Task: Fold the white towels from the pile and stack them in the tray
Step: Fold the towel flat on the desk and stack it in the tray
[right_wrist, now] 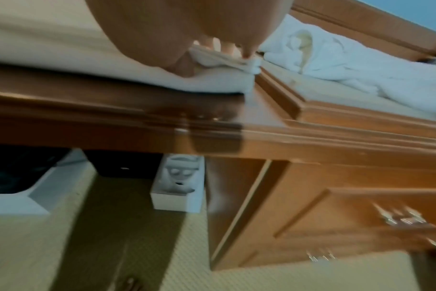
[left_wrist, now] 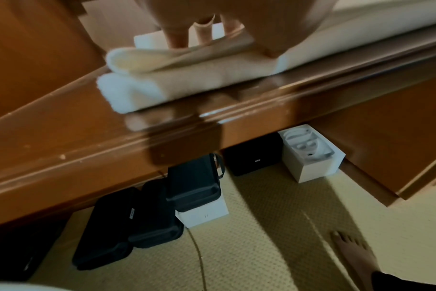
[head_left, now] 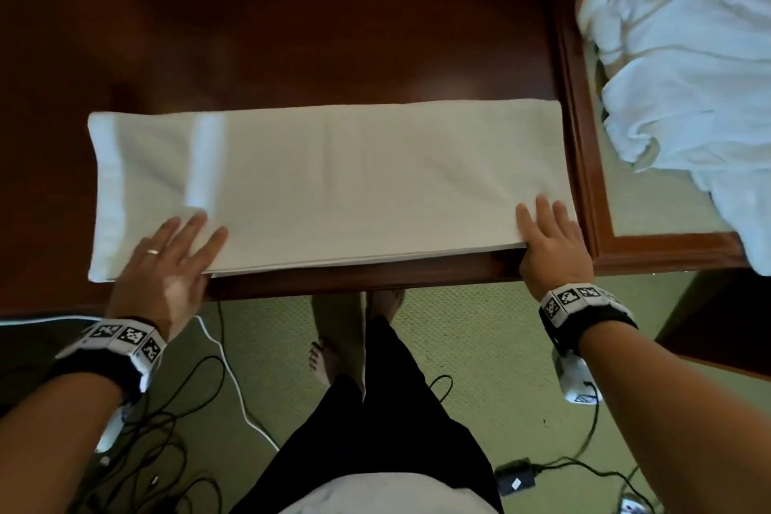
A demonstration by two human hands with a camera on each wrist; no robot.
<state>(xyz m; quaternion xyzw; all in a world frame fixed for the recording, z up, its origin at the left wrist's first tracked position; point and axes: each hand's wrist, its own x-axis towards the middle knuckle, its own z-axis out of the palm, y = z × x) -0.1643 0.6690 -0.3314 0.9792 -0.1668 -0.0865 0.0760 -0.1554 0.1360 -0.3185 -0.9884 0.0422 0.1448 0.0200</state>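
My left hand [head_left: 167, 263] lies flat, fingers spread and straight, on the near left part of the long white folded terry towel [head_left: 329, 184]; a ring shows on one finger. My right hand [head_left: 550, 246] rests at the towel's near right corner, fingers [right_wrist: 228, 48] extended over the top layer. From the right wrist view the thumb appears tucked under the lifted corner layers, though blur keeps me from telling whether it truly pinches them. The towel spans from one hand to the other along the near edge of the dark polished wooden desk [head_left: 292, 33], its doubled layers visible at the left end [left_wrist: 142, 82] just below my left fingers [left_wrist: 179, 37]. Beyond and to the outside of my right hand sits the rectangular wooden-framed tray [head_left: 584, 163], its rim just beside the towel's right end. In the tray lies the crumpled pile of white towels [head_left: 688, 75], spilling over the tray's near right edge. Below both wrists I see green carpet [head_left: 479, 367] and black cables [head_left: 175, 409]. Under the desk, beneath my left hand, stand black zippered cases [left_wrist: 147, 220] and white cardboard boxes [left_wrist: 311, 153].
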